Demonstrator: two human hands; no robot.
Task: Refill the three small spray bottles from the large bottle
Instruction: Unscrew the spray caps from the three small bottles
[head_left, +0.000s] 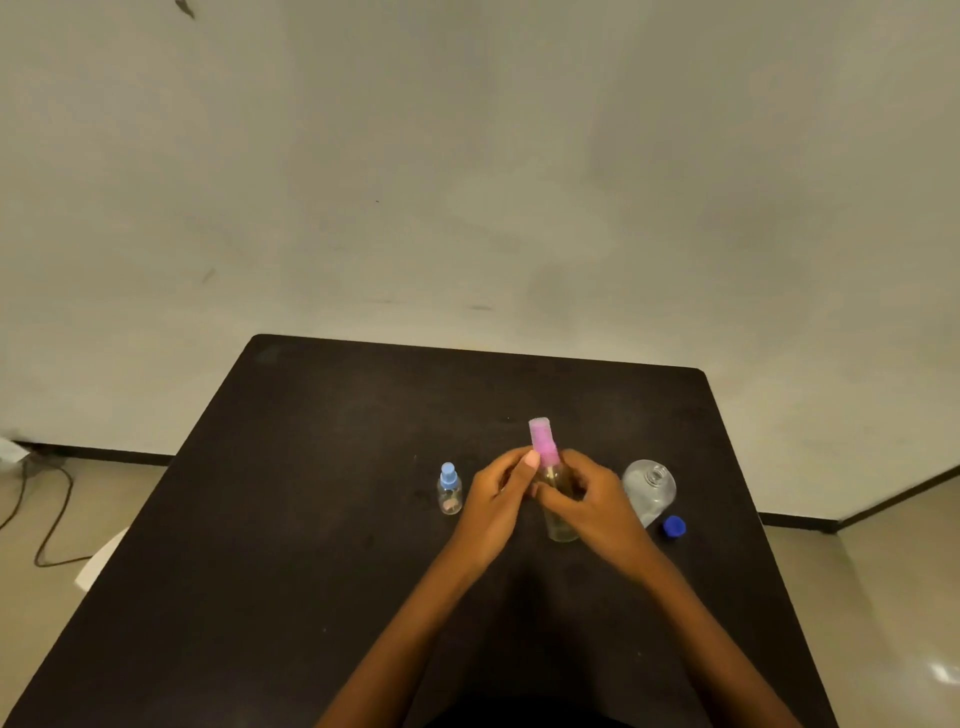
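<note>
Gripping the light, probably slippery pink-topped spray bottle (562, 526) by its clear body, the right hand (597, 506) steadied it while the left hand (496, 501) pinched its collar.

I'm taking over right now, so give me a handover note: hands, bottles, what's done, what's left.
Left hand pinches the pink-topped bottle at its collar; right hand grips its body.
Blue-topped bottle stands left of them, top on.
Done: large bottle stands open on the right, blue cap beside it.
Third small bottle not in view; fill levels unclear.
Left: check each, fill as needed.
</note>
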